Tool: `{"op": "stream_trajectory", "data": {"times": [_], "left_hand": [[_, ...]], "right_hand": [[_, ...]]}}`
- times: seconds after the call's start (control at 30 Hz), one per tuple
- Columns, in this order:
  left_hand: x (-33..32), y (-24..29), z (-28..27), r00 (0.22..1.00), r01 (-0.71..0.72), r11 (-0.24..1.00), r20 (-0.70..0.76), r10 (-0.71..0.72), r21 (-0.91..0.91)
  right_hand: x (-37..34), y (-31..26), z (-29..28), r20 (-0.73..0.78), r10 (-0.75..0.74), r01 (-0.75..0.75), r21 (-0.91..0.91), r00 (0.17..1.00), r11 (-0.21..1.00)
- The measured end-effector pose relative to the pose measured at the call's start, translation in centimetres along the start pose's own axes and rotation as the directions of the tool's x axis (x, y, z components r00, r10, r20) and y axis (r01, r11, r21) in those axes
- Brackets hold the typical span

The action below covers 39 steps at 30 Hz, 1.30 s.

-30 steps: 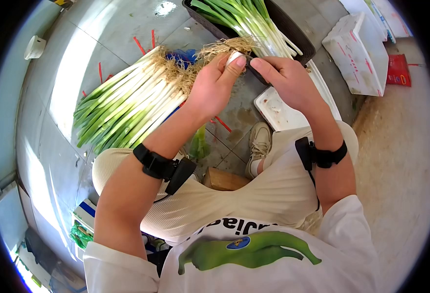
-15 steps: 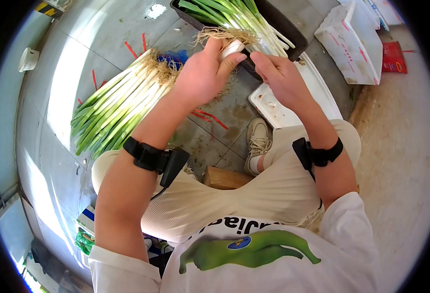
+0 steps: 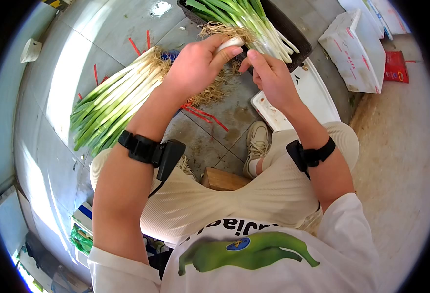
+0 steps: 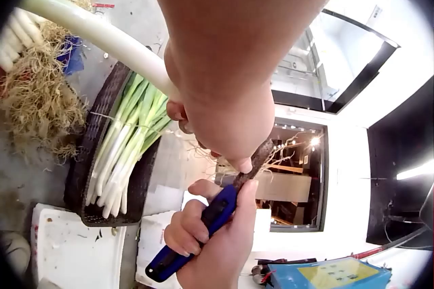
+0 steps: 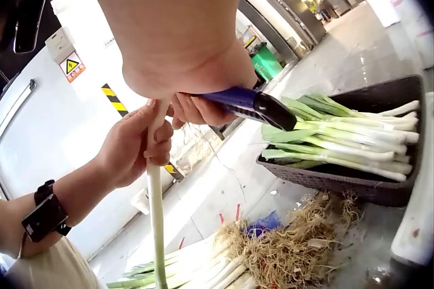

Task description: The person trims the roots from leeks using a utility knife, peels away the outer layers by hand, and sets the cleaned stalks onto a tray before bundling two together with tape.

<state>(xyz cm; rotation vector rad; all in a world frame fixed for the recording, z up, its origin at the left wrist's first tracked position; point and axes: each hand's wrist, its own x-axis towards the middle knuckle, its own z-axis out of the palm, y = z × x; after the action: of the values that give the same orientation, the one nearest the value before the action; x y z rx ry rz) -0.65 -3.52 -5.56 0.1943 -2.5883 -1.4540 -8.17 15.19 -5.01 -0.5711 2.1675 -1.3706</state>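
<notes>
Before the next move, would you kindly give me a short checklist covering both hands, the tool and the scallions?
1. Left hand grips the scallion: ok, fingers curl around the white stalk.
2. Right hand holds the knife: ok, by its blue handle.
3. Roots off that scallion: not ok, they show at its end.
4. Left hand clear of the cutting edge: cannot tell, hand and knife are close.
5. Basket in place: ok, ahead, with scallions inside.

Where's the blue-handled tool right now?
In the left wrist view, the blue-handled tool is at lower centre, gripped by the right hand, below the left hand.
</notes>
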Motion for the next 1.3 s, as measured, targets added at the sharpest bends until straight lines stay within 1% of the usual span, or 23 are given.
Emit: {"op": "stream_trajectory", "data": {"times": [0.07, 0.17, 0.27, 0.33, 0.37, 0.43, 0.53, 0.6, 0.67, 0.73, 0.87, 0.97, 1.17, 1.23, 1.27, 1.3], "left_hand": [[0.0, 0.0, 0.0, 1.0, 0.02, 1.0, 0.0, -0.02, 0.001], [0.1, -0.1, -0.1, 1.0, 0.007, 0.999, 0.002, -0.007, -0.046], [0.2, -0.3, -0.2, 1.0, 0.028, 0.999, 0.012, -0.027, -0.027], [0.1, -0.4, -0.2, 0.999, -0.026, 0.999, -0.021, 0.027, 0.023], [0.2, -0.5, -0.2, 0.999, -0.025, 0.999, -0.022, 0.026, 0.022], [0.3, -0.5, -0.4, 0.999, -0.047, 0.996, -0.009, 0.048, 0.082], [0.4, -0.8, -0.3, 0.998, -0.063, 0.994, -0.021, 0.065, 0.092], [0.3, -0.7, -0.4, 0.998, -0.059, 0.992, -0.013, 0.061, 0.111], [0.4, -0.7, -0.3, 0.998, -0.058, 0.99, -0.003, 0.059, 0.13], [0.4, -0.8, 0.0, 0.997, -0.07, 0.989, -0.035, 0.076, 0.131], [0.3, -1.2, 0.1, 0.994, -0.095, 0.988, -0.048, 0.101, 0.123], [0.3, -1.2, 0.0, 0.997, -0.07, 0.985, -0.025, 0.075, 0.159], [0.4, -2.0, 0.4, 0.992, -0.111, 0.969, -0.028, 0.12, 0.22], [0.4, -2.4, 0.5, 0.984, -0.151, 0.959, -0.062, 0.17, 0.239], [0.4, -2.6, 0.6, 0.983, -0.155, 0.959, -0.056, 0.173, 0.238], [0.4, -2.8, 0.7, 0.985, -0.144, 0.948, -0.05, 0.165, 0.282]], "right_hand": [[0.1, -0.1, 0.2, 0.008, 0.009, -0.009, 0.011, 1.0, 1.0], [0.2, -0.2, 0.4, 0.014, 0.018, -0.019, 0.04, 1.0, 0.999], [0.2, -0.2, 0.5, 0.02, 0.026, -0.027, 0.06, 0.999, 0.998], [0.2, -0.1, 0.5, 0.028, 0.036, -0.037, 0.061, 0.999, 0.997], [0.2, 0.0, 0.6, 0.022, 0.034, -0.035, 0.056, 0.999, 0.998], [0.2, 0.0, 0.7, 0.018, 0.032, -0.033, 0.051, 0.999, 0.998], [0.3, 0.2, 0.7, 0.0, 0.028, -0.028, 0.032, 1.0, 0.999], [0.6, 1.0, 0.8, -0.028, -0.025, 0.024, -0.042, 0.999, 0.999], [0.7, 1.2, 1.0, -0.042, -0.037, 0.034, -0.069, 0.998, 0.997], [0.7, 1.4, 1.1, -0.056, -0.051, 0.045, -0.096, 0.997, 0.994], [0.5, 1.3, 1.2, -0.06, -0.02, 0.012, -0.12, 0.998, 0.993], [0.4, 1.3, 1.4, -0.058, 0.007, -0.014, -0.107, 0.998, 0.994], [1.2, 2.8, 1.9, -0.041, 0.03, -0.033, -0.055, 0.999, 0.998], [1.5, 3.1, 2.2, -0.032, 0.049, -0.05, -0.046, 0.998, 0.998], [1.6, 3.4, 2.4, -0.038, 0.057, -0.06, -0.091, 0.998, 0.994], [1.7, 3.4, 2.5, -0.046, 0.065, -0.07, -0.134, 0.997, 0.988]]}}
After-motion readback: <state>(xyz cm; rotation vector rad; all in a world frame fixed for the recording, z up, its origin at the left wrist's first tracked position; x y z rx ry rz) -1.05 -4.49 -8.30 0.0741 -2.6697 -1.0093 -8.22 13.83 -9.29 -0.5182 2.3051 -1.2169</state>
